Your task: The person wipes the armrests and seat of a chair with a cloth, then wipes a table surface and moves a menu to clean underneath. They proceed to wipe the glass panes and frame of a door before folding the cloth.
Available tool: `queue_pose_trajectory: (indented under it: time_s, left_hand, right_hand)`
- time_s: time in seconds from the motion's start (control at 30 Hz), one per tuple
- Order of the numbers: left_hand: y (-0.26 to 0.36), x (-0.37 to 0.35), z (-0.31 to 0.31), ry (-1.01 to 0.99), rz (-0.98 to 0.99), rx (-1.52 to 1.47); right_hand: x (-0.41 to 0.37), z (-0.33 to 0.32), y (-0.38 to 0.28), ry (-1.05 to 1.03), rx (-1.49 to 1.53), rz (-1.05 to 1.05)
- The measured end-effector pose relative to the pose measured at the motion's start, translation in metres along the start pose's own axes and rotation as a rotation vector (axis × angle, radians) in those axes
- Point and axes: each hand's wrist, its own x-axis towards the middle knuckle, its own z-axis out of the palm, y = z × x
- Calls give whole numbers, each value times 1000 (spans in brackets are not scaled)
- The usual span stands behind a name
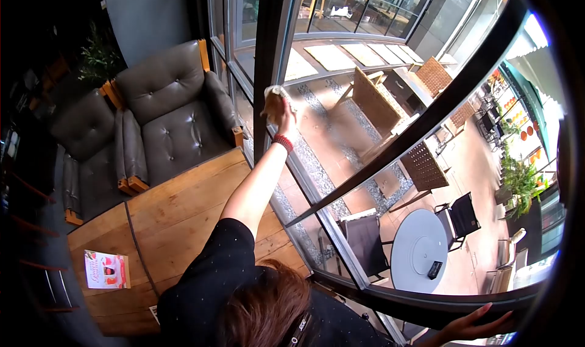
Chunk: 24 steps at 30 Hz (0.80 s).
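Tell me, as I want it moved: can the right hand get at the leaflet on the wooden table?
Probably not: the right hand rests on the window frame, while the leaflet lies on the wooden table beyond the person's body.

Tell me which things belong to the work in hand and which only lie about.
In use: left hand, cloth, window glass, right hand on the frame.
Lying about: armchair, wooden table, leaflet.

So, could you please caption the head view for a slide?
Left hand presses a cloth to the window; right hand rests on its frame.
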Motion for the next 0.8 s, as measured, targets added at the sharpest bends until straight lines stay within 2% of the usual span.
queue_pose_trajectory:
  time_s: [0.2, 0.3, 0.33, 0.4, 0.5, 0.53, 0.6, 0.73, 0.8]
  left_hand:
    - [221, 3, 10, -54, 426, -42]
    - [305, 0, 23, 69, 725, 35]
    - [321, 8, 28, 2, 803, 14]
    - [371, -8, 25, 0, 1008, -10]
    - [362, -3, 35, 52, 1090, 83]
    - [350, -6, 39, 96, 1055, 141]
    - [315, -22, 46, 171, 959, 212]
    - [228, -69, 52, 250, 697, 128]
    - [170, -90, 51, 199, 579, 222]
  right_hand:
    - [-3, 4, 13, 36, 6, -47]
    - [0, 5, 10, 69, 53, -63]
    - [1, 4, 10, 60, 56, -61]
    - [0, 4, 10, 57, 65, -53]
    - [-2, 4, 13, 51, 83, -51]
    - [-2, 4, 13, 46, 91, -46]
    - [-2, 3, 13, 42, 93, -44]
    - [-3, 3, 13, 41, 78, -27]
    - [-7, 5, 16, 27, 65, -18]
